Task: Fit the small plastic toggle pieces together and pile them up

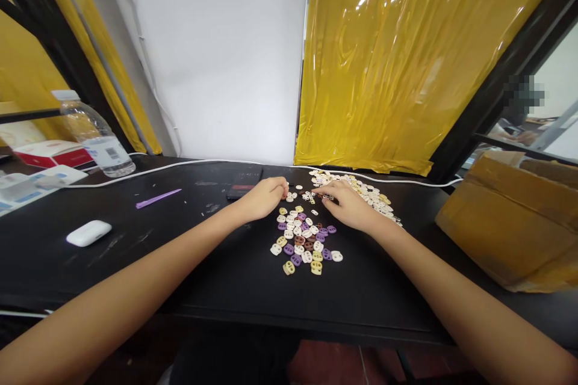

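A heap of small two-hole plastic pieces (303,240) in white, yellow, purple and brown lies in the middle of the black table (226,277). A second spread of mostly white and yellow pieces (370,194) runs behind my right hand. My left hand (266,197) rests on the table with its fingers curled and pinched at the far edge of the heap. My right hand (345,204) lies beside it, fingers bent and pinching toward a small piece. What either pinch holds is too small to make out.
A water bottle (97,135), a red and white box (54,153) and a white earbud case (89,233) sit at the left. A purple stick (158,198) and a dark phone (244,183) lie behind. A cardboard box (510,222) stands at the right. A white cable (189,163) runs along the back.
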Available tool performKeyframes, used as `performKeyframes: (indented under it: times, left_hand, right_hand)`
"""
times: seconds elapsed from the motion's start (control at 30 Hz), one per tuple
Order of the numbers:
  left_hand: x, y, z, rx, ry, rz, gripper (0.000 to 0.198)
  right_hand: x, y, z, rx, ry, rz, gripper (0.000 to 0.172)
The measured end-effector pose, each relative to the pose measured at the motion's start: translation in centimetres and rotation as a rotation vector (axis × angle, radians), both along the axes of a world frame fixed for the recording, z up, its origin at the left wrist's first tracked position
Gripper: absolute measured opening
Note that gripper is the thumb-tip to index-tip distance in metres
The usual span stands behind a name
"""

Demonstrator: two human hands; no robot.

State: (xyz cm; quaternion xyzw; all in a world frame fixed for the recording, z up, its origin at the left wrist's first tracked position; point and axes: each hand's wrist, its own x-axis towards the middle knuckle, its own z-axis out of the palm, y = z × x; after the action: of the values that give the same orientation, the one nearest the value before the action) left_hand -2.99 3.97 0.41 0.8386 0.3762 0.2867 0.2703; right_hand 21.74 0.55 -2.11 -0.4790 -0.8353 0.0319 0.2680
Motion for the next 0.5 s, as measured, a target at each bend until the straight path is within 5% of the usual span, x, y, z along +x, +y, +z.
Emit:
performKeyframes:
  times: [0.5]
  left_hand:
    - [1.2, -1.1, -0.2, 0.113, -0.219, -0.150, 0.034]
  right_hand:
    - [-0.2, 0.5, -0.5, 0.037, -0.033, 0.017, 0.022]
